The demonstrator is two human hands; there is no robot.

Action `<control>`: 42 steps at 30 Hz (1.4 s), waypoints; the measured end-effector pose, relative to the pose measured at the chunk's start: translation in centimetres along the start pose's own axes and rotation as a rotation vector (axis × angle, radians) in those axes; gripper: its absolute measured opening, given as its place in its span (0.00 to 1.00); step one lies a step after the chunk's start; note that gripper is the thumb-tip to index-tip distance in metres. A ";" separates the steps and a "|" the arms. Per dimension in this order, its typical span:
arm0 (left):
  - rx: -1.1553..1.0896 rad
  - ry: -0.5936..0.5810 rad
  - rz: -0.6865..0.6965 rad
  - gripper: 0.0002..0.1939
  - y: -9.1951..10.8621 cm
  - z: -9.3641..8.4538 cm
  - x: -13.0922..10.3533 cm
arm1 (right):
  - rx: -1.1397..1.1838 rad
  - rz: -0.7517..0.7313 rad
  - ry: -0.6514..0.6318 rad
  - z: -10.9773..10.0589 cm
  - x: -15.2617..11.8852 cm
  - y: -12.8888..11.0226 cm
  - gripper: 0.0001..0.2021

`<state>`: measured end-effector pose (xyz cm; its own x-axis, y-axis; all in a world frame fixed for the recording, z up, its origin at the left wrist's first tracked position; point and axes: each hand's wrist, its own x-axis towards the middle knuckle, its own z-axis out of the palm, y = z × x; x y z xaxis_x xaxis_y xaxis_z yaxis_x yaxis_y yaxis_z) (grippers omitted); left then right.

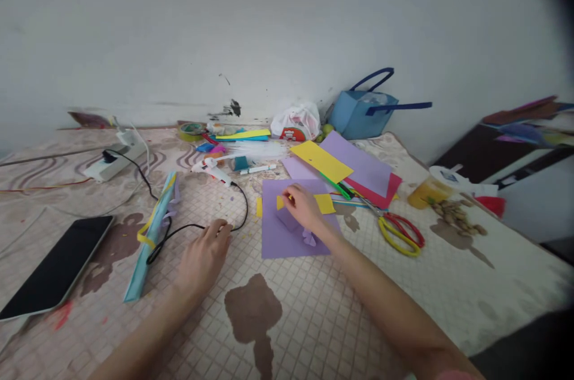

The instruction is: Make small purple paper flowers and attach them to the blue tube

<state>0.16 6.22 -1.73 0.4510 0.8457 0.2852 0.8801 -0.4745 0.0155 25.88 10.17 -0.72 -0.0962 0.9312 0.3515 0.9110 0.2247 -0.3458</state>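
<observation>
My right hand [301, 205] is over a purple sheet [273, 242], its thumb and fingers closed in a pinch; what is between them is too small to make out. A yellow strip [325, 204] lies across the sheet, partly covered by that hand. Below the wrist sits a small cut purple piece [309, 237]. My left hand [207, 248] rests palm down on the tablecloth, fingers loosely bent. Its fingertips lie at the black cable [246, 207] of a white glue gun [217, 172].
Left are a light blue folded strip [150, 242], a tablet [58, 266] and a power strip [112, 159]. Scissors [399, 233], coloured sheets [359, 159], a green cutter [338, 187], peanuts [457, 217] and a drink cup [430, 189] lie right. A blue bag [363, 114] stands behind.
</observation>
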 end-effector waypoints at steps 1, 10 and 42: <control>-0.018 0.034 0.021 0.11 0.1 0.0 -0.1 | -0.001 0.004 0.004 -0.6 -0.6 0.6 0.06; -0.263 0.124 0.180 0.11 1.0 0.6 -0.7 | -0.264 0.492 0.132 -9.8 -5.3 13.8 0.11; -0.438 0.023 0.175 0.09 2.0 0.3 -0.7 | -0.023 0.690 0.295 -8.6 -8.5 23.5 0.15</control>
<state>1.68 4.73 -2.15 0.5792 0.7407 0.3404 0.6434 -0.6718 0.3671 51.51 5.08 -4.32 0.6084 0.7421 0.2812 0.7341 -0.3917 -0.5546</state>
